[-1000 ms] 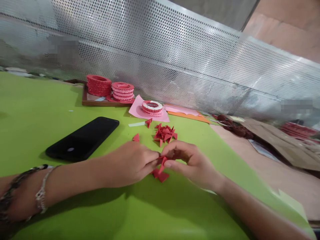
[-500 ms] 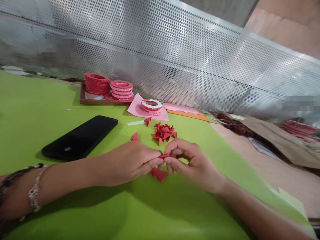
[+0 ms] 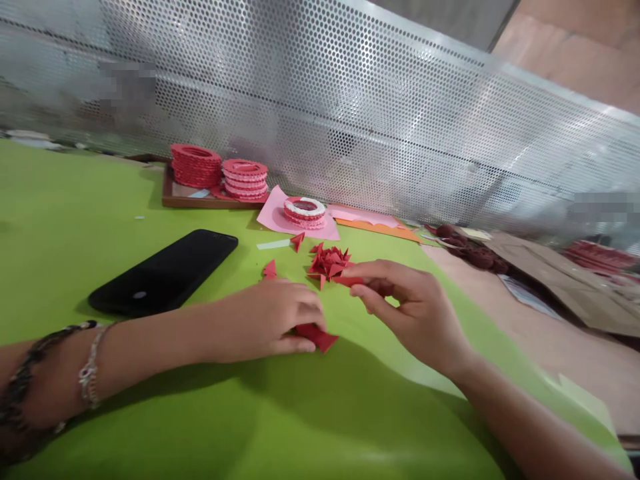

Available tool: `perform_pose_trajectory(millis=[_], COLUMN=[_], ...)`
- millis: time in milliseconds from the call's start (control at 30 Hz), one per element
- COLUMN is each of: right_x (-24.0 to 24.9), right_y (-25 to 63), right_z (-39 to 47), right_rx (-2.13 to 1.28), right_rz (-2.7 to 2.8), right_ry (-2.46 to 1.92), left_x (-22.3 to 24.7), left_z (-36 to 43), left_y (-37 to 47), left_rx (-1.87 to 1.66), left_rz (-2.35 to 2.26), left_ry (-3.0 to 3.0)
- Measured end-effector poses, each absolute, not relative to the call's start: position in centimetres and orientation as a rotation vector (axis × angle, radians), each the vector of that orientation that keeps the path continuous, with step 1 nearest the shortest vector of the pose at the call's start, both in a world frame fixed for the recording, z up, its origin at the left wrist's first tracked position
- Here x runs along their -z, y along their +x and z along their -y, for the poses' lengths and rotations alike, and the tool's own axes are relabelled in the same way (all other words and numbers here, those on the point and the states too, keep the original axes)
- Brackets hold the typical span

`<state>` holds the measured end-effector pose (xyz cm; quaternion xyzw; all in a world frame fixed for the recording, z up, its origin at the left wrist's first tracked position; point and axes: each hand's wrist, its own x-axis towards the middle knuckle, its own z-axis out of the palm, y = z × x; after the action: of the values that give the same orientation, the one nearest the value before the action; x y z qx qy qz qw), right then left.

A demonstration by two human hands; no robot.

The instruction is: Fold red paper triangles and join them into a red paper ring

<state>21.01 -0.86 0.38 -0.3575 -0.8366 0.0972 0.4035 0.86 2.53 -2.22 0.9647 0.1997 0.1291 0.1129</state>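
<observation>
My right hand [image 3: 405, 300] pinches a small folded red paper piece [image 3: 349, 281] between thumb and fingertips, just in front of a pile of pointed red paper pieces [image 3: 330, 261]. Closer to me, my left hand [image 3: 285, 320] is curled with its thumb and fingers on another red paper piece [image 3: 326, 339] lying low over the green table top. Part of that piece is hidden under the fingers. Two single red pieces lie apart from the pile, a near one [image 3: 270, 269] just beyond my left hand and a farther one [image 3: 297, 241].
A black phone [image 3: 165, 273] lies left. Behind, a brown tray [image 3: 210, 202] holds stacked red and pink rings [image 3: 195, 167]; another ring stack [image 3: 305, 212] sits on pink paper [image 3: 270, 210]. A perforated metal screen [image 3: 300, 100] closes the back. Brown cardboard [image 3: 550, 280] lies right.
My hands have come apart. The right one has carried the folded red piece away and up to the pile, while the left has lowered onto the red piece on the table.
</observation>
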Motion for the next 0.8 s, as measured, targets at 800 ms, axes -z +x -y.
perform_pose_trajectory(millis=[800], right_x=[-1.6], right_y=[21.0], right_z=[2.7], right_rx=[0.14], right_rz=[2.256], right_ry=[-0.793], left_x=[0.0], left_z=[-1.1], left_y=[0.2], left_rx=[-0.713], left_rz=[-0.603], left_ry=[2.641])
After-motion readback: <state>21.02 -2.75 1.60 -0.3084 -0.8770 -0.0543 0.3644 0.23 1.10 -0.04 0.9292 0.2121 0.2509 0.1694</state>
